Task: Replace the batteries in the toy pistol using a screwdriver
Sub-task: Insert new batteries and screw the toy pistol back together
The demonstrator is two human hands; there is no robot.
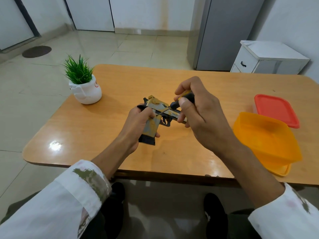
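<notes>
The toy pistol [158, 107], yellow and grey with a black magazine base, is held above the middle of the wooden table [103, 128]. My left hand [138, 125] grips its handle from the left. My right hand [195, 111] holds a screwdriver [183, 100] with a black and yellow handle; two of its fingers also rest on the barrel. The thin metal shaft slants down to the left and its tip touches the pistol's side just above the grip, beside my left thumb. No batteries are visible.
A small potted plant [84, 83] in a white pot stands at the table's far left. At the right edge sit an orange plastic container [269, 140] and, behind it, a red lid [276, 109]. A white cabinet [265, 57] stands beyond the table.
</notes>
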